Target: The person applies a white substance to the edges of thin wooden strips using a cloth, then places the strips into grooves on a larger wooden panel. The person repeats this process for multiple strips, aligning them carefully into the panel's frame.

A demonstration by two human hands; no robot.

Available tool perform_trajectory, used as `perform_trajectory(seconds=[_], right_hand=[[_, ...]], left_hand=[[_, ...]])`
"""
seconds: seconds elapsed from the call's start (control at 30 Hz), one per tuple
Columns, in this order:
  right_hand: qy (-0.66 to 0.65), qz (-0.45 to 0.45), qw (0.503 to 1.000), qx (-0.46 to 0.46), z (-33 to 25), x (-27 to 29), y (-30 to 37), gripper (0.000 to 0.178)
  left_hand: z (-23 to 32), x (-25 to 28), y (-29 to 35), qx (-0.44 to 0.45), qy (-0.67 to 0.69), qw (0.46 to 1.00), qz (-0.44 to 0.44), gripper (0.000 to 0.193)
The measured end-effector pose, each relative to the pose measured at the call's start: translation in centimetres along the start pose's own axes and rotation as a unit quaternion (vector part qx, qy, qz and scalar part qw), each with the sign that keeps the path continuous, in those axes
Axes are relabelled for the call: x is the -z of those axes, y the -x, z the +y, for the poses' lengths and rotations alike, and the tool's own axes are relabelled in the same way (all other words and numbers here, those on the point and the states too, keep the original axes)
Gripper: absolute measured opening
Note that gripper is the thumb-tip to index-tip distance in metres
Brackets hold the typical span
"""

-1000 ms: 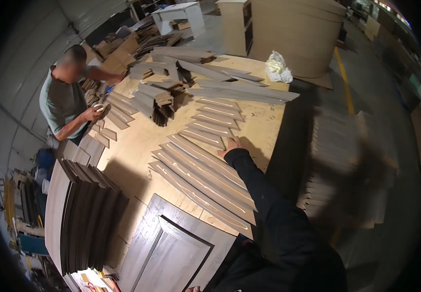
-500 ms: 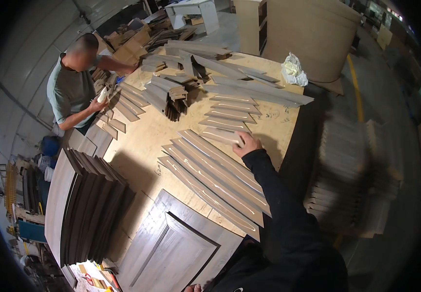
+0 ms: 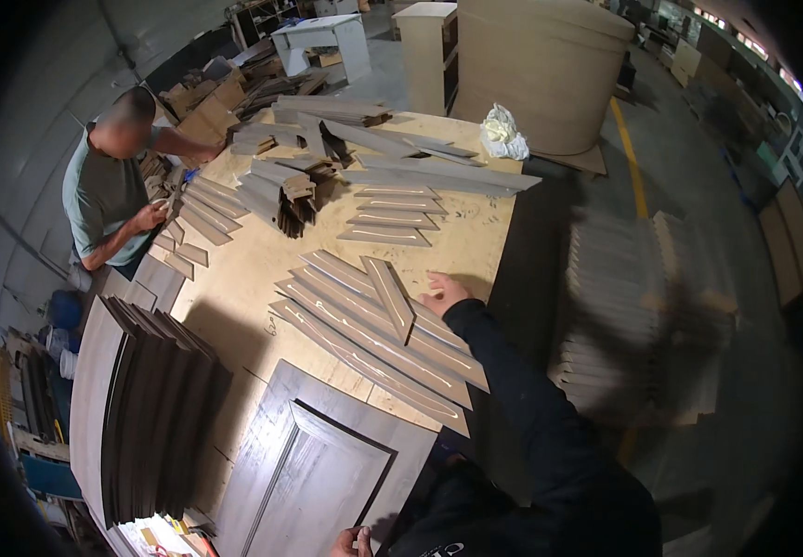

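Note:
My right hand (image 3: 443, 295) hovers over the table with its fingers apart, holding nothing. Just left of it, a short mitred wood strip (image 3: 389, 297) with a line of glue lies slanted across a row of longer glued strips (image 3: 364, 343). Farther off, several short glued strips (image 3: 388, 220) rest side by side. At the bottom edge, my left hand (image 3: 353, 541) is curled beside the lower right side of a grey framed cabinet door (image 3: 318, 473). What it grips, if anything, is hidden.
A co-worker (image 3: 109, 186) stands at the far left, near more strips (image 3: 204, 218). Dark panels (image 3: 155, 408) form a tall stack at left. Grey strips (image 3: 438, 176) and a crumpled white bag (image 3: 503, 135) lie at the table's far side. Stacked boards (image 3: 615, 306) stand at right.
The short strip under my right hand has moved nearer and now lies across the long strips. My right hand has let go of it. The whole view has shifted slightly.

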State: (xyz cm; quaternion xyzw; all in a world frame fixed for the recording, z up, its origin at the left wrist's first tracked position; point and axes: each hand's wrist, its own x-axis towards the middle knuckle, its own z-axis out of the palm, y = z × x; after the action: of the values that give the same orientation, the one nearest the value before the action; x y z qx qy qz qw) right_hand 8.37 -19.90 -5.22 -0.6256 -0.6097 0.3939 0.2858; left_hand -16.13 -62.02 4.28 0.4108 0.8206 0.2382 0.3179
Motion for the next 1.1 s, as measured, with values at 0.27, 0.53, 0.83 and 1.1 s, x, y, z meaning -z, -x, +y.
perform_trajectory(seconds=[0.27, 0.53, 0.83, 1.1], right_hand=[[0.262, -0.002, 0.964, -0.045, -5.7, -7.1, -1.6, 0.072], [0.255, -0.088, 0.959, -0.089, -7.1, -4.5, -5.0, 0.046], [-0.596, -0.374, 0.711, 0.019, -9.7, 1.6, 7.0, 0.061], [-0.627, -0.432, 0.648, 0.017, -11.4, -2.1, 14.3, 0.077]], left_hand=[[-0.1, -0.9, 1.5, -0.018, 0.012, 1.0, 0.009, 0.022], [-1.5, -1.1, 3.2, 0.012, 0.026, 0.999, 0.027, 0.018], [-1.9, -2.5, 1.3, 0.032, 0.215, 0.976, 0.033, 0.018], [9.4, 1.5, -5.5, -0.313, 0.177, 0.924, 0.132, 0.008]])
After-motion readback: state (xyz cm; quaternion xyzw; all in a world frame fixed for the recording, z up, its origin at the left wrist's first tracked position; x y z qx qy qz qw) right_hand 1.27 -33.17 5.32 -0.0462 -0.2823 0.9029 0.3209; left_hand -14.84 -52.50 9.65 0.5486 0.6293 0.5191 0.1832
